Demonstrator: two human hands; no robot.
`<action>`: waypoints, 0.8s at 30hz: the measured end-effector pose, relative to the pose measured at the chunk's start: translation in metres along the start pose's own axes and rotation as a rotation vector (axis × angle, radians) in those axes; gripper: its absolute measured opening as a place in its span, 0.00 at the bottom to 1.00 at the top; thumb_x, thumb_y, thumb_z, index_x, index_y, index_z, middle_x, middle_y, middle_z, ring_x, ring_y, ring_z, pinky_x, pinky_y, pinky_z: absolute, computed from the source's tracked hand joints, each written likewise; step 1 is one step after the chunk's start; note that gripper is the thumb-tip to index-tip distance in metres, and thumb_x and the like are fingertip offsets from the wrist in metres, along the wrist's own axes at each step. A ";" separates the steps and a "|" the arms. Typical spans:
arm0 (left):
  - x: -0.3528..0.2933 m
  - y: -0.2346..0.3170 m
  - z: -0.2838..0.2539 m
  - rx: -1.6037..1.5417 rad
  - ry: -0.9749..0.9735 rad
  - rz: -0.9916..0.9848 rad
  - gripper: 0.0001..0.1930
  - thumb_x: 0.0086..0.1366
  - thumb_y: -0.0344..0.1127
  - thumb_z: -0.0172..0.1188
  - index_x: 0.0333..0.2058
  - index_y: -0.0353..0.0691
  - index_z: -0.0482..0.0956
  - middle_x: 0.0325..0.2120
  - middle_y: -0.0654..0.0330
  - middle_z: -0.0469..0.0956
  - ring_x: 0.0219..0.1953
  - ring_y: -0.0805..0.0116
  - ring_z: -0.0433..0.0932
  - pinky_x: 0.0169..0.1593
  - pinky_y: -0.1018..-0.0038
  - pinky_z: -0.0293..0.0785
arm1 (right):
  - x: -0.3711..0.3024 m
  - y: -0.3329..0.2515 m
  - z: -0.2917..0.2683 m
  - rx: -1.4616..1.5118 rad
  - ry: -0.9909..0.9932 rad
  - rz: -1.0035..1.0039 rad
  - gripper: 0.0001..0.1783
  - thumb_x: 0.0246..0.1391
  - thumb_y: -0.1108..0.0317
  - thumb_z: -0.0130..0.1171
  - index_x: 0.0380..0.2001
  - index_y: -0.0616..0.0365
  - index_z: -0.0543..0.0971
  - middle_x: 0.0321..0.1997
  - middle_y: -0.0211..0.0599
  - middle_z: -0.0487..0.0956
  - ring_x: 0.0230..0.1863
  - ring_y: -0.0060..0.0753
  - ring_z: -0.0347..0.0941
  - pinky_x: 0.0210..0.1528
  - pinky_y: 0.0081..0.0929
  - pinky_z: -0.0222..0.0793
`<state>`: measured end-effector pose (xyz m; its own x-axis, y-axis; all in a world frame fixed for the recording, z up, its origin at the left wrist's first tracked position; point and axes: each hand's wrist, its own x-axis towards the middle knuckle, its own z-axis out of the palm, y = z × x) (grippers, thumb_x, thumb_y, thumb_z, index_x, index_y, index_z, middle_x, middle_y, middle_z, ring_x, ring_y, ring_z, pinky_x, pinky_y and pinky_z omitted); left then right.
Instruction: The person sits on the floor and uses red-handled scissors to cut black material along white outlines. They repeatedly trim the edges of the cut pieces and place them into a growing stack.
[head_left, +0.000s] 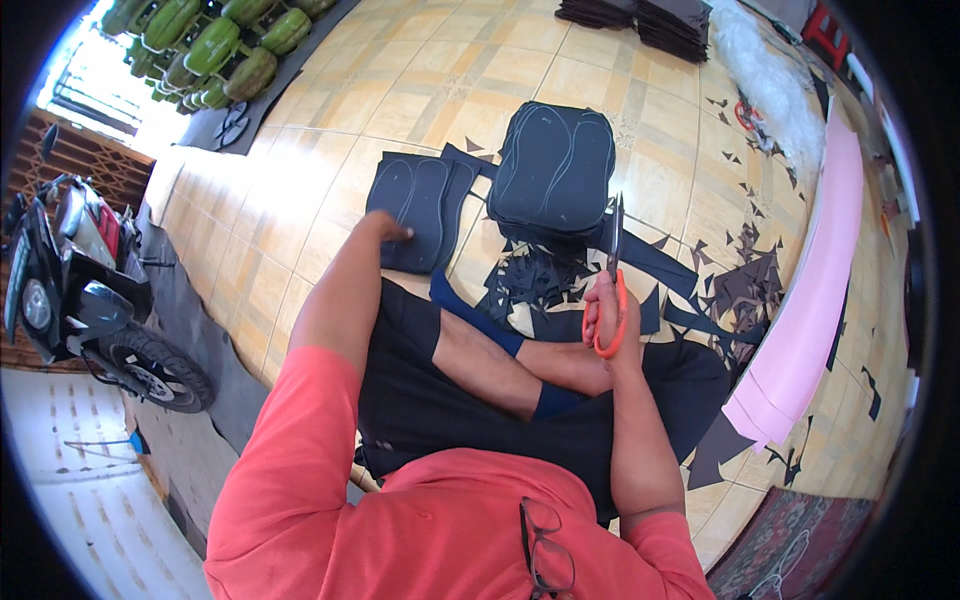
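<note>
A: The dark sole sheet point(418, 205) lies flat on the tiled floor point(480, 60), just left of the taller stack of dark cut sheets point(553, 165) and far from the seated person's crossed legs. Its left and far edges border bare tile, so there is room on those sides; its right edge runs under or against the stack, I cannot tell which.

B: And the hands?

A: The left hand point(385, 228) rests on the near left corner of that sheet, fingertips down on it. Whether the fingers are spread or together is too small to tell.

B: The right one?

A: The right hand point(604, 315) is closed around the orange handles of the scissors point(614, 275), blades pointing up and away, seemingly shut. It hangs above the pile of dark offcuts point(545, 280) near the knees.

B: What hems things in?

A: More scraps scatter to the right, up to a long pink foam sheet point(815, 290). Far left stand green gas cylinders point(215, 45); a motorbike point(85, 290) is parked at the left edge.
</note>
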<state>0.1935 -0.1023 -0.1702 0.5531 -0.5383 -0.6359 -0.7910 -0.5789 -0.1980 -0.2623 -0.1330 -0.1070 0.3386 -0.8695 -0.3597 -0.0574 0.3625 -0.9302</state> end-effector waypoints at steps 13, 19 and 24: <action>-0.038 0.026 -0.012 -0.134 0.222 -0.356 0.33 0.49 0.49 0.75 0.50 0.36 0.78 0.52 0.53 0.77 0.57 0.54 0.73 0.54 0.60 0.73 | 0.000 -0.003 -0.006 -0.028 0.030 0.022 0.31 0.61 0.41 0.52 0.25 0.64 0.73 0.12 0.28 0.66 0.10 0.19 0.63 0.12 0.19 0.59; -0.050 -0.018 -0.052 -1.205 0.212 0.154 0.17 0.60 0.30 0.62 0.46 0.28 0.75 0.34 0.52 0.81 0.35 0.64 0.81 0.37 0.66 0.78 | -0.004 -0.004 -0.003 -0.049 -0.011 -0.024 0.31 0.60 0.41 0.52 0.25 0.63 0.73 0.12 0.27 0.66 0.11 0.19 0.63 0.13 0.19 0.60; -0.175 0.036 -0.069 -1.809 0.395 0.513 0.23 0.58 0.26 0.59 0.53 0.28 0.68 0.41 0.49 0.78 0.38 0.55 0.82 0.46 0.61 0.81 | -0.017 -0.014 0.002 -0.104 -0.026 -0.041 0.29 0.62 0.43 0.51 0.27 0.63 0.74 0.13 0.27 0.66 0.11 0.18 0.63 0.13 0.19 0.59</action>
<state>0.0860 -0.0714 -0.0146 0.6153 -0.7756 -0.1412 0.1564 -0.0555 0.9861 -0.2658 -0.1229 -0.0880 0.3672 -0.8732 -0.3205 -0.1400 0.2887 -0.9471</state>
